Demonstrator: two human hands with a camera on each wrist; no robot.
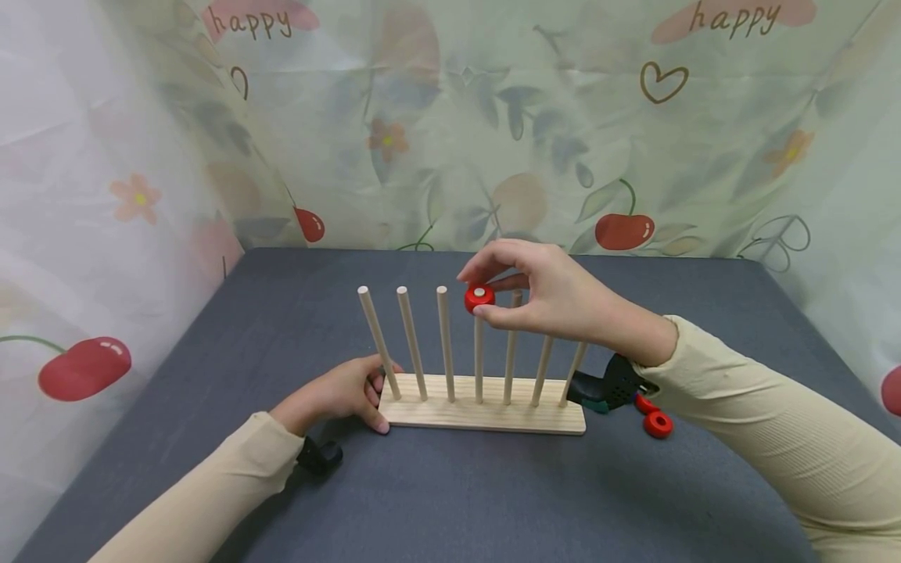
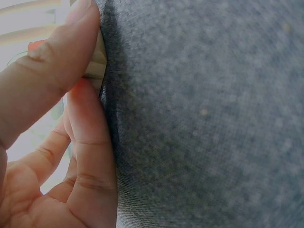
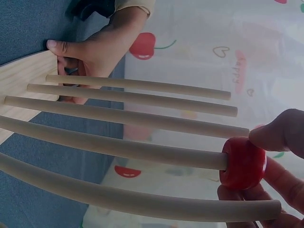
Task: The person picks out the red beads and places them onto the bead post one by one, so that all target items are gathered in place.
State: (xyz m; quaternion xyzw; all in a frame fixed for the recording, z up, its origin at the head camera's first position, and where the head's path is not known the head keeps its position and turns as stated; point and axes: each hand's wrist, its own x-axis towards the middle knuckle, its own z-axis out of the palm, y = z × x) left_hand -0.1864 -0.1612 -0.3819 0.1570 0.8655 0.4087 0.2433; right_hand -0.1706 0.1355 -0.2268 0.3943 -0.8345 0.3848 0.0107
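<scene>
Red ring: I see it round the top of the middle peg — well above the wooden base.
Right hand: the nearer one — its thumb and fingers pinch the ring.
Peg's long way: straight down from ring to base.
Left hand: thumb and fingers grip the base's left end.

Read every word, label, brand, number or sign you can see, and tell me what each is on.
"happy": brown script over a pink patch printed on the pale floral fabric backdrop, upper left, head view.
"happy": same script on another pink patch, upper right, head view.
"happy": sideways and faint, on a pink patch, right wrist view.
No readable text on the shiny red ring or pale wooden peg rack.
</scene>
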